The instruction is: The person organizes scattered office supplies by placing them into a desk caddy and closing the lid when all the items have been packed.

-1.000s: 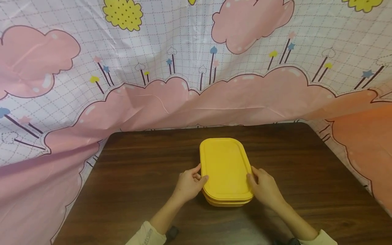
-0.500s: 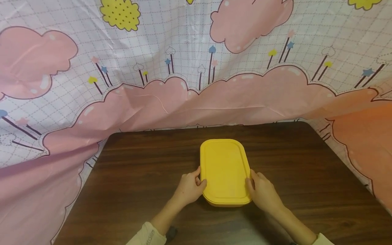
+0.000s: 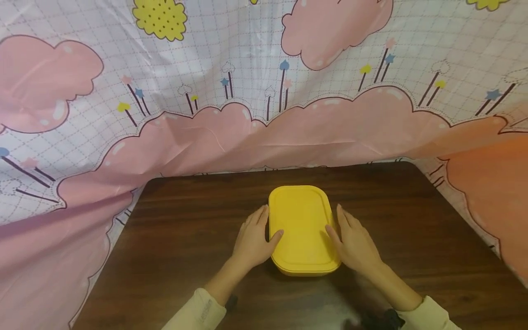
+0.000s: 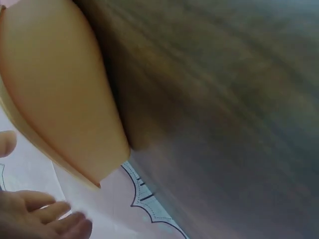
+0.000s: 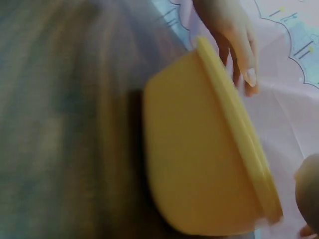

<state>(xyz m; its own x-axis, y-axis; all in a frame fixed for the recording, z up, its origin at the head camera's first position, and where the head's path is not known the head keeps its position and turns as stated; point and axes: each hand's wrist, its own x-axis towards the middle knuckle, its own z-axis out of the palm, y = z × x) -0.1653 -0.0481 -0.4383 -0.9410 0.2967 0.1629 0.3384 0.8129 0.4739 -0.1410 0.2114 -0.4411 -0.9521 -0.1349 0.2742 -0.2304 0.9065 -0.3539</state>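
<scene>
A yellow rectangular food container (image 5: pixel 184 149) with rounded corners stands on the dark wooden table. Its yellow lid (image 3: pixel 304 224) lies flat on top; in the head view the rim looks even all round. My left hand (image 3: pixel 252 238) is at the container's left side, fingers extended forward along the edge and thumb over the lid's border. On the opposite side my right hand (image 3: pixel 355 240) has its fingers straight and raised slightly off the edge, with the thumb over the lid. Neither hand grips it; whether the thumbs touch the lid I cannot tell. The container's inside is hidden.
The brown wood-grain table (image 3: pixel 198 215) reaches back to a hanging cloth (image 3: pixel 231 133) printed with pink clouds and a grid. Dark wrist straps show partly near both cream sleeves (image 3: pixel 198 311).
Earlier both hands pinched the lid's edges, with the lid sitting slightly raised at the front. It came down onto the container; now the fingers have let go and straightened.
</scene>
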